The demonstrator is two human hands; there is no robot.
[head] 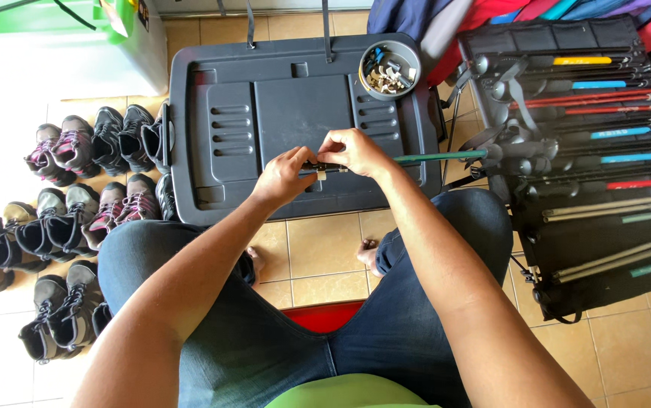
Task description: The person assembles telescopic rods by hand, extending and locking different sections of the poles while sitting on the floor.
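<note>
Two forearms reach forward from the lap and meet over a dark grey plastic lid on the tiled floor. The left hand has its fingers curled, pinching the dark end of a trekking pole with a small pale piece at its tip. The right hand closes its fingers round the same pole just beside it (knuckles up). The pole's green shaft runs rightward, level, toward a rack of poles.
</note>
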